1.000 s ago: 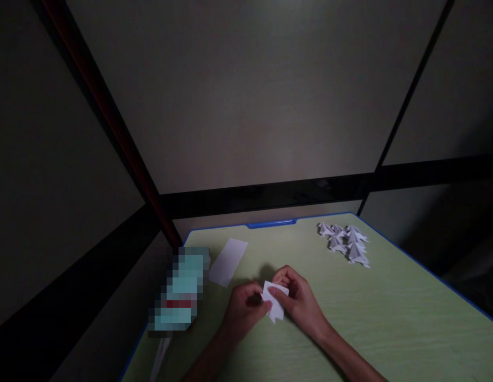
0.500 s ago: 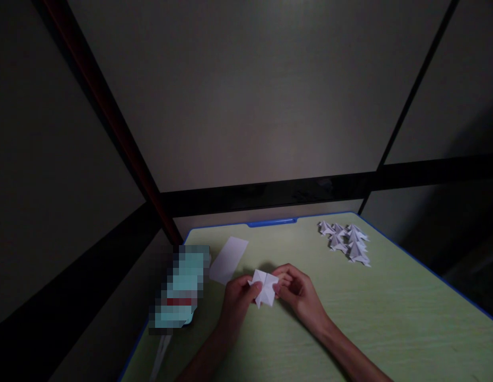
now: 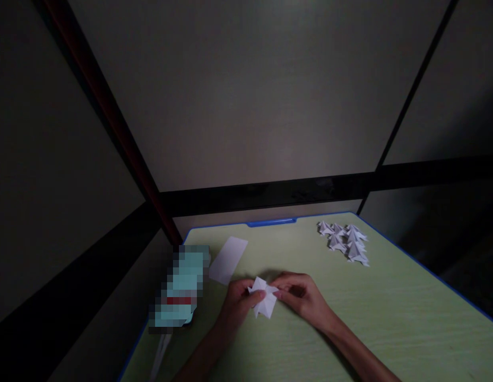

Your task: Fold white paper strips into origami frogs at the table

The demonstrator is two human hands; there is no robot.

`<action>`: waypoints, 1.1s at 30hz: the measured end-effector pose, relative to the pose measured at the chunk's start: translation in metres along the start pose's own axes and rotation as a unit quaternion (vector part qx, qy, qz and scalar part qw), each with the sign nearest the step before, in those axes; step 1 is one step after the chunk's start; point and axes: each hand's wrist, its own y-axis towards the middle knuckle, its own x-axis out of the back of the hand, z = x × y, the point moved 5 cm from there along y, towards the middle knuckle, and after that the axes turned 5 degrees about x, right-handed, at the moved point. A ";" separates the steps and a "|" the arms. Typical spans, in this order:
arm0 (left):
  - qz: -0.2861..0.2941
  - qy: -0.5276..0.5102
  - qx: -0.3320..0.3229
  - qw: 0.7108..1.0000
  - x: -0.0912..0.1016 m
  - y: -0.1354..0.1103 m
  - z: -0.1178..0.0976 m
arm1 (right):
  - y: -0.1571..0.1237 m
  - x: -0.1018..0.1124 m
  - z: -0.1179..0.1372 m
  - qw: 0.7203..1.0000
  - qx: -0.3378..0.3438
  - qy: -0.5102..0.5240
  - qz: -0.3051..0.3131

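Two bare hands meet low over the green table (image 3: 389, 318), nearest to me. Between them sits a small, creased white paper piece (image 3: 263, 301); the left hand (image 3: 238, 303) pinches its left edge with fingers drawn close, and the right hand (image 3: 300, 296) pinches the right edge likewise. Beyond, to the left, a flat white sheet (image 3: 227, 260) lies beside a blurred teal pack (image 3: 180, 286). Farther right, near the far edge, folded paper figures (image 3: 345, 242) cluster together.
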 end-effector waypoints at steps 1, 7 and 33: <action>0.000 -0.001 0.003 1.000 0.000 0.000 0.000 | 0.000 0.000 0.001 1.000 0.005 -0.003 0.005; 0.004 0.010 0.004 1.000 -0.003 -0.001 -0.004 | 0.002 -0.001 0.001 1.000 0.021 0.006 0.018; -0.011 0.084 -0.052 0.995 -0.006 -0.002 -0.003 | 0.004 -0.004 -0.014 0.989 -0.083 0.103 -0.063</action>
